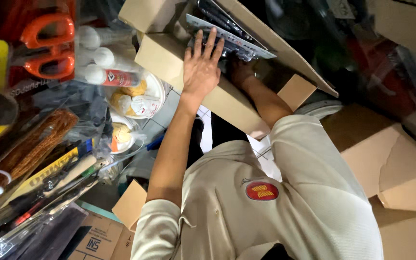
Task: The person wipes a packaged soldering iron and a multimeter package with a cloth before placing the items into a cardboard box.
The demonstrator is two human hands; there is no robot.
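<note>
My left hand (201,67) lies flat, fingers spread, across the rim of an open cardboard box (227,103). Its fingertips rest on a flat grey-and-black tool pack (237,41) that sticks out of the box. My right hand (241,72) reaches into the box just under that pack. It sits in shadow and its fingers are hidden, so I cannot tell its grip. Both forearms stretch away from my cream shirt (266,212).
Packaged orange-handled scissors (46,45) and bagged tools (39,173) crowd the left side. White-capped spray cans (107,74) and white dishes (140,98) lie beside the box. Flattened cardboard (391,159) covers the right, and a small printed carton (97,236) sits at the lower left.
</note>
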